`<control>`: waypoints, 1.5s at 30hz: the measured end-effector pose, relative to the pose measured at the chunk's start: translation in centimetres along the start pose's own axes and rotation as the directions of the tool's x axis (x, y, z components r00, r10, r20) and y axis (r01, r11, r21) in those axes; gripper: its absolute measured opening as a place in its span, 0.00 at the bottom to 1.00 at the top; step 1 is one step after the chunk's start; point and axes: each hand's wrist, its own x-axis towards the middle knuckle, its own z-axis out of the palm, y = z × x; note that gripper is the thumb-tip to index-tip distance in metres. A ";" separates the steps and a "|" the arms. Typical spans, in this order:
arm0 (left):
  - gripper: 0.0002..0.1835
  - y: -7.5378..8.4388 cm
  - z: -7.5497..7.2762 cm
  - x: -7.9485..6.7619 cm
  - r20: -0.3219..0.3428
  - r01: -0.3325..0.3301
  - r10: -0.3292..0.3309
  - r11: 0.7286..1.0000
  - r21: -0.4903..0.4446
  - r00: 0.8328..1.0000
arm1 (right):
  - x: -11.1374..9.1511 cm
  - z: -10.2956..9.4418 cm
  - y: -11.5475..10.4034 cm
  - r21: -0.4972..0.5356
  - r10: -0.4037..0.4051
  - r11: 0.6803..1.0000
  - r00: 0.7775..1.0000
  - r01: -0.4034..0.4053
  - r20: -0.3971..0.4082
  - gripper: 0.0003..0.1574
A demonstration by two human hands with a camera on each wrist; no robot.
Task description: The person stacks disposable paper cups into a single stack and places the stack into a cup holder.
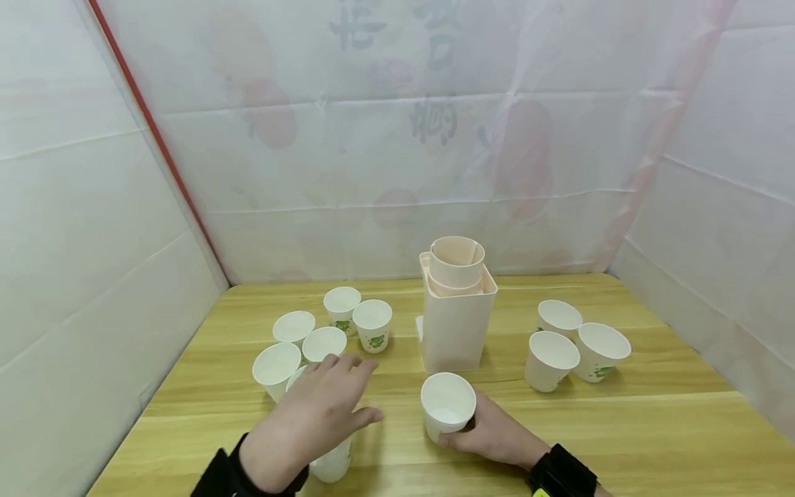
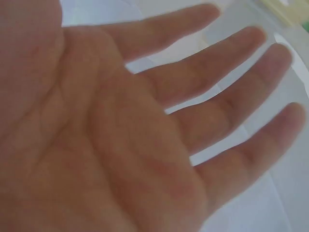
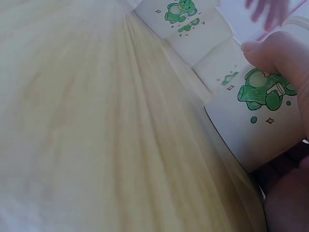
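Note:
My right hand (image 1: 497,431) grips a white paper cup (image 1: 444,407) from its right side, thumb at the front and fingers behind. In the right wrist view, a green cartoon print shows on that paper cup (image 3: 253,140), which stands at the tabletop. Over the left group of cups my left hand (image 1: 323,407) hovers with its fingers spread and nothing in it; the left wrist view shows its bare palm (image 2: 120,130). Below this hand a white paper cup (image 1: 332,464) is partly hidden, and another cup's rim peeks out behind the knuckles.
Several white paper cups (image 1: 276,362) cluster at the left. Three more paper cups (image 1: 553,359) stand close together at the right. A pale pink square container (image 1: 456,335) holding a round tube (image 1: 456,273) stands at the back middle. White sheeting (image 1: 385,159) walls the wooden table (image 1: 658,442).

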 end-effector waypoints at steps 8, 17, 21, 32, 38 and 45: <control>0.33 -1.6 0.4 -2.5 0.002 0.016 -0.016 1.000 0.008 1.000 | 0.0 -0.3 0.2 -0.006 -0.007 1.000 1.000 0.007 0.002 0.38; 0.37 -2.3 1.9 -3.6 0.044 0.015 -0.013 0.999 -0.033 0.999 | 0.2 0.0 0.1 0.004 0.018 1.000 1.000 -0.018 0.011 0.39; 0.33 -2.4 2.0 -3.8 0.021 0.024 -0.023 0.999 -0.027 1.000 | 0.1 0.1 0.1 -0.002 0.009 1.000 1.000 -0.009 0.012 0.38; 0.34 -2.2 2.3 -4.1 0.024 0.057 -0.057 0.998 -0.015 0.998 | 0.1 0.0 0.1 -0.004 -0.004 1.000 1.000 0.004 0.010 0.38; 0.30 -2.1 2.4 -3.9 0.038 0.067 -0.065 0.995 -0.069 0.997 | 0.0 -0.1 0.1 0.019 0.020 1.000 1.000 -0.020 0.013 0.39; 0.29 -1.8 2.2 -3.7 -0.020 0.010 -0.011 0.997 -0.082 1.000 | 0.1 0.0 0.0 0.015 -0.012 1.000 1.000 0.012 0.018 0.39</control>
